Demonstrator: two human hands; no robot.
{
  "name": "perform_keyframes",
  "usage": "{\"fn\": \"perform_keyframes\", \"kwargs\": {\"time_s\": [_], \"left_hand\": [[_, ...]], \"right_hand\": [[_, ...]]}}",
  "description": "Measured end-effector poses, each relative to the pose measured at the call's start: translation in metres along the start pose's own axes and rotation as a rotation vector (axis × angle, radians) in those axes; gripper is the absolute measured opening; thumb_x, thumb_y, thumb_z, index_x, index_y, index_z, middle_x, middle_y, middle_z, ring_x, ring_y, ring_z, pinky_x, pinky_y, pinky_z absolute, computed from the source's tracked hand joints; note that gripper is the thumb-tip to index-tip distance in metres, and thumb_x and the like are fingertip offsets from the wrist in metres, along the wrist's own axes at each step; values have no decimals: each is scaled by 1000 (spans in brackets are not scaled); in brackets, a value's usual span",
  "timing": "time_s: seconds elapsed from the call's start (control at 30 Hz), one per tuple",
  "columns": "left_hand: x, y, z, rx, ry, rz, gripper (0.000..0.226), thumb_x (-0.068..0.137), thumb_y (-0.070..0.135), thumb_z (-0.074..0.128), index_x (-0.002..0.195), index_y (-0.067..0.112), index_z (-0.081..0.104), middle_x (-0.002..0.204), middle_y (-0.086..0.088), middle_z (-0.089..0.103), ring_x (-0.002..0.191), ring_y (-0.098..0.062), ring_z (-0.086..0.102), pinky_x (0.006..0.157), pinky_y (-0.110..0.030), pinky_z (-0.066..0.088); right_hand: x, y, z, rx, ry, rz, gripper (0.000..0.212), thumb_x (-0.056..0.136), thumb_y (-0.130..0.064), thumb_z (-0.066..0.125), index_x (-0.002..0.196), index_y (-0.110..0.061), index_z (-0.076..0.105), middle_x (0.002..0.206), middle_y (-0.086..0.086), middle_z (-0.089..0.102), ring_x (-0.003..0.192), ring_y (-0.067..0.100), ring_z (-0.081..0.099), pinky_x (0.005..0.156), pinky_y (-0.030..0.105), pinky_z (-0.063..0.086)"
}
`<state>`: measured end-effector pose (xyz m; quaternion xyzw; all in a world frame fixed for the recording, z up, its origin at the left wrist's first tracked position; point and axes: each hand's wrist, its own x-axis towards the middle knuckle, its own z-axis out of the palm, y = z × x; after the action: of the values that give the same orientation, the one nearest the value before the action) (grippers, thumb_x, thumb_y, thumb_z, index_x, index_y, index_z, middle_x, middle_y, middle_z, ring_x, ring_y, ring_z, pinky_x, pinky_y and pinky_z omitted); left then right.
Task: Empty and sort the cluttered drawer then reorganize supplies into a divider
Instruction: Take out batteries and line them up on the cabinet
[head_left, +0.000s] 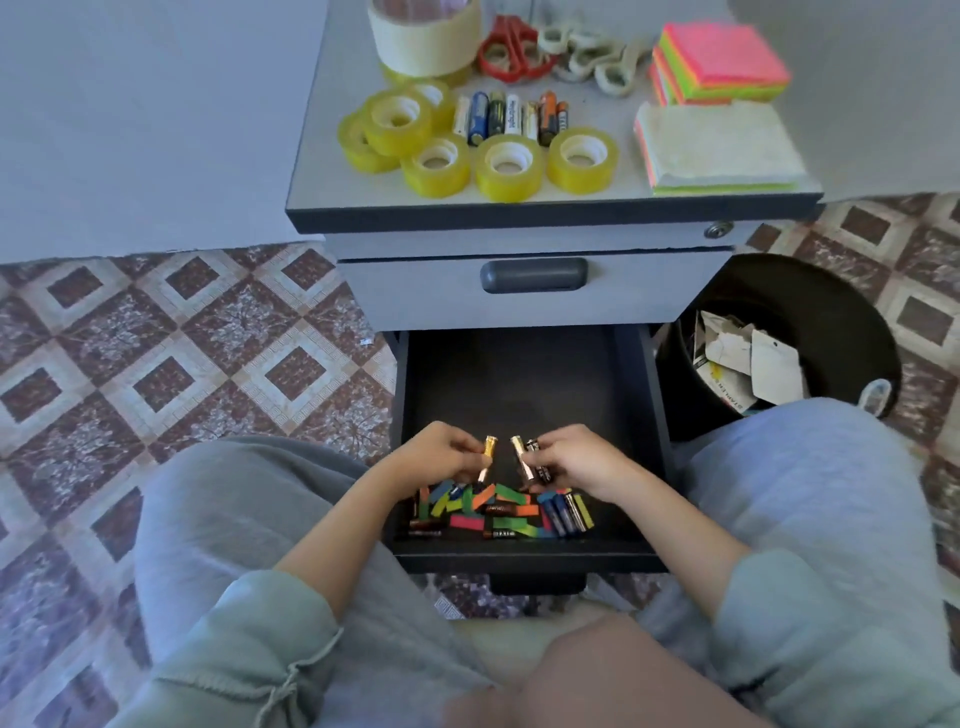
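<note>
Now, over the front half of the open drawer (530, 562), the left hand (441, 460) pinches one gold battery (486, 460) while the right hand (576, 460) grips a small bunch of batteries (527, 460). Long axes run roughly front-to-back of the drawer, far ends leaning toward each other. That crowded right-hand grip looks risky: one could slip back into the pile of batteries and coloured tabs (498, 512) below, at the drawer's front, short of the sorted row (511, 117) on the cabinet top above the drawer.

The black drawer (519, 384) stood open. Many batteries (563, 514) and bright paper strips (467, 521) lay mixed up along its front edge.
</note>
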<state>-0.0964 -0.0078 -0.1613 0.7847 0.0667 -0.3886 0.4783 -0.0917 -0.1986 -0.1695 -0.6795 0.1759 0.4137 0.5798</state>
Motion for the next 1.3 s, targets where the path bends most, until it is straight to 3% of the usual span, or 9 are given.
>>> {"fn": "perform_keyframes", "kwargs": {"time_s": [0.1, 0.27, 0.4, 0.6, 0.7, 0.93, 1.07, 1.23, 1.3], "left_hand": [[-15, 17, -3, -177, 75, 56, 16, 88, 12, 62, 101, 3, 64, 87, -5, 65, 75, -8, 62, 64, -13, 51], [-38, 57, -7, -372, 137, 182, 30, 87, 7, 62, 116, 13, 59, 92, -9, 67, 80, -14, 66, 66, -17, 54], [-55, 95, -16, -402, 167, 318, 32, 86, 5, 63, 112, 25, 60, 84, -8, 67, 75, -13, 66, 69, -21, 55], [-73, 139, -32, -367, 178, 392, 25, 85, 5, 64, 103, 21, 65, 72, -2, 67, 67, -10, 65, 66, -20, 54], [-80, 156, -38, -359, 202, 409, 25, 84, 3, 65, 104, 19, 65, 71, -3, 67, 63, -9, 65, 63, -19, 53], [-79, 210, -68, -268, 376, 417, 24, 81, 4, 69, 101, 17, 64, 61, 0, 67, 51, -7, 63, 55, -17, 54], [-59, 254, -85, -85, 485, 436, 24, 77, 4, 73, 99, 11, 64, 69, -6, 66, 44, -5, 58, 41, -13, 44], [-20, 296, -94, 221, 577, 425, 20, 72, 12, 75, 89, 16, 67, 79, -6, 70, 71, -20, 70, 76, -31, 58], [-7, 305, -94, 329, 586, 401, 19, 74, 12, 73, 91, 14, 68, 71, 0, 68, 67, -16, 70, 70, -26, 57]], "right_hand": [[-25, -19, -6, 100, 4, -87, 18, 87, 1, 60, 101, 13, 61, 84, 16, 63, 72, 21, 64, 58, 24, 57], [-59, -55, -15, 167, -4, -201, 7, 87, 3, 60, 91, 2, 65, 81, 15, 64, 70, 21, 66, 61, 27, 58], [-84, -88, -21, 217, -54, -315, 14, 88, 3, 57, 94, -4, 67, 83, 12, 66, 73, 20, 65, 59, 26, 58], [-106, -125, -30, 257, -109, -377, 29, 88, 5, 56, 110, -13, 64, 81, 14, 63, 69, 22, 67, 59, 30, 58], [-115, -138, -36, 227, -130, -399, 28, 88, 6, 55, 107, -10, 65, 75, 13, 63, 66, 22, 68, 61, 32, 59], [-130, -169, -59, 257, -33, -456, 24, 86, 9, 56, 102, -5, 64, 82, 18, 62, 65, 26, 66, 57, 33, 60], [-135, -190, -79, 276, 55, -505, 25, 85, 8, 58, 107, -3, 63, 82, 16, 63, 64, 25, 66, 56, 33, 59], [-135, -213, -103, 335, 129, -544, 20, 85, 9, 58, 102, -1, 62, 74, 14, 62, 53, 19, 66, 51, 31, 58], [-134, -218, -111, 306, 157, -554, 18, 86, 9, 58, 101, -1, 61, 73, 15, 61, 54, 21, 65, 53, 31, 59]]}}
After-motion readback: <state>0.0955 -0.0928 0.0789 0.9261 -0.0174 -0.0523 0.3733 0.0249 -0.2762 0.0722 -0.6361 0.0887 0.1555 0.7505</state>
